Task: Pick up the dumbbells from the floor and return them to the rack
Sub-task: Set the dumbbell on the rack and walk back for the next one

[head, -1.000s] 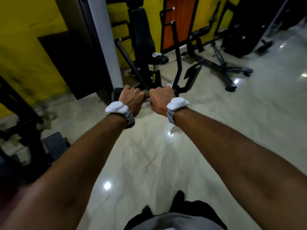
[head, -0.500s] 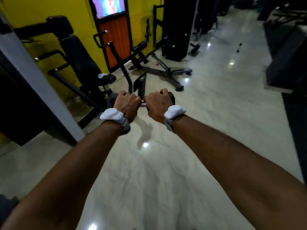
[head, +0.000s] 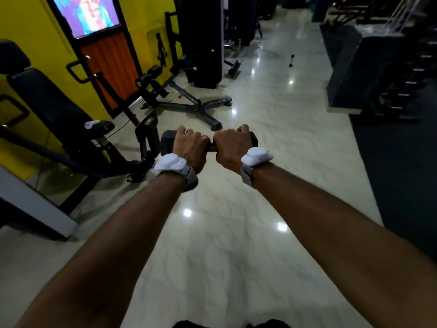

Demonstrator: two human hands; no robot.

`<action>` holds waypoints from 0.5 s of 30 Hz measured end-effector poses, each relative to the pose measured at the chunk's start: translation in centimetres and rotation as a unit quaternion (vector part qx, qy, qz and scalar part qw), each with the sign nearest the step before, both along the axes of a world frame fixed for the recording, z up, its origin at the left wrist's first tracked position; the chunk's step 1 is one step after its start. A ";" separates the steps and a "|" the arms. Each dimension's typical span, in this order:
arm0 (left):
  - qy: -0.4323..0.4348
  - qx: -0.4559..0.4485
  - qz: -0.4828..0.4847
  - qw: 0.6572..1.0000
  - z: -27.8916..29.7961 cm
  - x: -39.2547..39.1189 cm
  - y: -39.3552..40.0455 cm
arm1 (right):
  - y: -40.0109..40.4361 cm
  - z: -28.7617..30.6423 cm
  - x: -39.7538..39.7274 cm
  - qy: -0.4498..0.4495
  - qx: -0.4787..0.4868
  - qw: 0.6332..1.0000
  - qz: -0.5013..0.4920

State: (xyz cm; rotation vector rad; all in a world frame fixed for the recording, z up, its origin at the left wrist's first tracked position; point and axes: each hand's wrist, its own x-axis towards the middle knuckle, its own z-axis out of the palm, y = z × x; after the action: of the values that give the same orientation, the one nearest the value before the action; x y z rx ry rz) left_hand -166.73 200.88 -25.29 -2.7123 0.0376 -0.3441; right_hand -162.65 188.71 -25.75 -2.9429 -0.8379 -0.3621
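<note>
Over glossy gym floor (head: 224, 245), outstretched left hand (head: 192, 147) and right hand (head: 233, 147) fingers grip one dumbbell (head: 168, 141).

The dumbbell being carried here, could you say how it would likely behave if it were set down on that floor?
The dumbbell is probably heavy for its size: the left hand and the right hand both grip its one short handle. It looks rigid, so no flexing. The glossy floor mirrors the lights, so it might slide or roll; its ends are too hidden to tell.
</note>
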 end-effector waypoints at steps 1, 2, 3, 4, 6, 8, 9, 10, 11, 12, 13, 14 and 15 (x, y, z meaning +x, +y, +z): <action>-0.010 -0.007 0.005 1.000 0.2 0.1 -0.5 | -0.6 0.1 0.0 -0.005 0.010 1.000 -0.004; -0.021 -0.009 0.002 1.000 0.6 1.0 -2.4 | -2.5 0.3 0.5 -0.014 0.024 1.000 -0.015; -0.028 -0.017 0.001 0.999 1.2 1.8 -3.8 | -4.0 0.6 0.9 -0.034 0.036 0.998 -0.024; -0.039 -0.029 0.005 0.999 1.3 1.8 -4.2 | -4.6 0.6 0.7 -0.064 0.033 0.997 -0.030; -0.064 -0.042 0.000 0.997 2.4 3.0 -6.3 | -6.7 1.5 1.2 -0.112 0.044 0.991 -0.055; -0.093 -0.052 -0.009 0.994 3.9 4.5 -9.0 | -8.9 2.9 2.1 -0.140 0.051 0.986 -0.077; -0.104 -0.055 -0.010 0.993 4.6 5.2 -10.1 | -9.9 3.7 2.6 -0.147 0.060 0.983 -0.087; -0.104 -0.059 -0.011 0.993 5.3 5.8 -11.0 | -10.7 4.4 2.9 -0.151 0.070 0.981 -0.097; -0.111 -0.061 -0.018 0.992 6.0 6.8 -12.3 | -11.9 5.0 3.6 -0.158 0.076 0.979 -0.108; -0.121 -0.070 -0.029 0.990 6.6 7.9 -13.5 | -12.9 5.6 4.3 -0.166 0.078 0.976 -0.122; -0.129 -0.076 -0.041 0.988 7.1 8.5 -14.2 | -13.6 6.0 4.7 -0.172 0.079 0.973 -0.129; -0.137 -0.087 -0.056 0.985 7.4 9.2 -14.9 | -14.4 6.3 5.2 -0.176 0.075 0.972 -0.139; -0.141 -0.099 -0.072 0.982 7.6 10.1 -15.7 | -15.1 6.7 5.9 -0.179 0.069 0.970 -0.149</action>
State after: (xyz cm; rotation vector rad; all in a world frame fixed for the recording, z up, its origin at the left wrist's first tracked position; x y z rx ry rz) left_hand -156.61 185.22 -17.69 -2.8333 0.1267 -0.8129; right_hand -156.73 173.61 -19.06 -2.9101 -0.3659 -0.9506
